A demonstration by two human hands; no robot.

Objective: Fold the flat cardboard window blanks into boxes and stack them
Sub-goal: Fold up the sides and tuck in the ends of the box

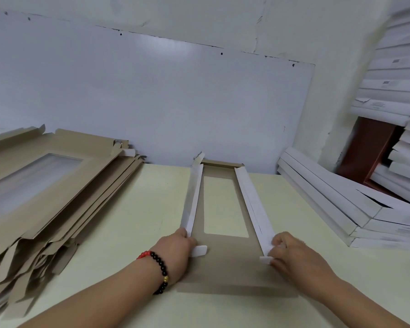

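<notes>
Right now you have one blank lying brown side up on the pale tabletop, long axis running away from you, its window opening showing the tabletop through it. Your left hand sits at the near end of the left side wall, fingers curled and pinched around it, and a small white tab pokes out just past them. Your right hand mirrors that on the right side wall, fingers closed on its near end with a second tab at the tips. Both walls stand raised and show their white faces, so you seem to be holding them upright from the near corners to tuck those tabs in; that reads as mid-fold, with the near end wall not yet formed.

Left of you, the supply of flat blanks lies fanned in a loose pile on the tabletop, windows up. On your right, finished white boxes lie stacked low against the wall, with more boxes piled higher behind. Whether those boxes hold anything, you cannot tell from here.
</notes>
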